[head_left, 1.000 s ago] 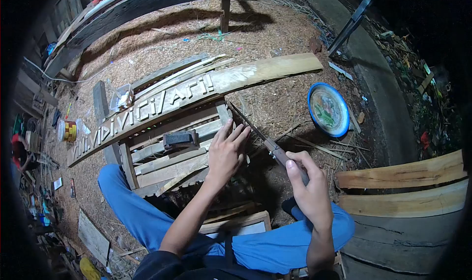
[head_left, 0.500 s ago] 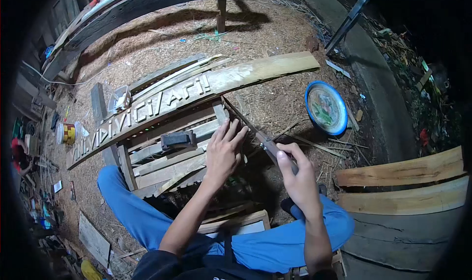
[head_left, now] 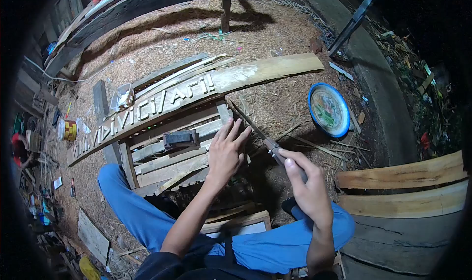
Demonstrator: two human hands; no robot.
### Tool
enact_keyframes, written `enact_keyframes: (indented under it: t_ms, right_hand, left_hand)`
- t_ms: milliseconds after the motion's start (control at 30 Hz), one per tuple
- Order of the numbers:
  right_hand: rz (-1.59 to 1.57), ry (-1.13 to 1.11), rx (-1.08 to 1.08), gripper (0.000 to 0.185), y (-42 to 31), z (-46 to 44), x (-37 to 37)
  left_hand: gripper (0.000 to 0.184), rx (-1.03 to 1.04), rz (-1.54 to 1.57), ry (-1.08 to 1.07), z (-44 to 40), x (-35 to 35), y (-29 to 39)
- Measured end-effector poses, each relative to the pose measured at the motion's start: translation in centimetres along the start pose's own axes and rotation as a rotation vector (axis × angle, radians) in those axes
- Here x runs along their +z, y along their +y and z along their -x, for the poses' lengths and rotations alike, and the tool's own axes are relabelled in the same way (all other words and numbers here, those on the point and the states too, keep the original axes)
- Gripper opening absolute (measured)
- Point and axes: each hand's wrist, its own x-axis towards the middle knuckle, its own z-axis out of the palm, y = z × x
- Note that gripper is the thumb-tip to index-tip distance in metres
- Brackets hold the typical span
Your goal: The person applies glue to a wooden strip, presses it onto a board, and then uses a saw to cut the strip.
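My right hand [head_left: 309,186] is wrapped round the brown handle of a knife [head_left: 254,127] with a long, narrow blade. Its tip points up and left, towards the right edge of a slatted wooden bench [head_left: 172,168]. Beside the blade, my left hand [head_left: 227,152] lies over that edge with its fingers stretched forward; what is under the palm is hidden. A dark block [head_left: 180,139] rests on the slats to its left. Across the far side of the bench lies a long board [head_left: 275,70] with raised letters.
A blue-rimmed round tray [head_left: 311,105] sits on the shavings-covered ground at right. Two pale planks [head_left: 403,201] lie nearer me. A clear plastic container [head_left: 122,97] and a yellow-labelled tub [head_left: 68,130] stand at left. Farther left, a person in red [head_left: 19,150] is partly visible.
My right hand and the knife have shifted right and slightly back towards me, drawing the blade tip away from the board. My left hand has barely moved.
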Motion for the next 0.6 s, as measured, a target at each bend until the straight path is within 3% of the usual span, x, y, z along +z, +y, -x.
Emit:
enact_keyframes:
  t_ms: [100, 167, 433, 500, 567, 600]
  right_hand:
    - [-0.067, 0.01, 0.048, 0.031, 1.4, -0.9, 0.6]
    - [-0.05, 0.053, -0.044, 0.032, 2.4, -1.2, 1.3]
    - [-0.097, -0.003, 0.078, 0.033, 1.6, -0.7, 0.2]
    - [-0.072, 0.04, -0.046, 0.033, 2.7, -1.4, 1.5]
    - [-0.124, -0.032, 0.121, 0.033, 1.6, -1.2, 0.3]
    - [-0.115, -0.03, 0.106, 0.033, 1.5, -0.8, -0.5]
  left_hand:
    - [0.077, 0.016, -0.017, -0.016, -0.1, 0.2, 0.1]
    - [0.077, 0.013, -0.016, 0.026, 0.0, 0.6, -0.1]
    - [0.079, 0.0, -0.006, -0.008, 0.0, -0.1, 0.3]
    - [0.079, 0.008, 0.013, -0.018, 0.1, -0.2, 0.3]
    - [0.079, 0.006, -0.005, -0.023, 0.0, 0.1, -0.1]
    - [0.079, 0.011, -0.01, -0.011, 0.0, 0.4, -0.2]
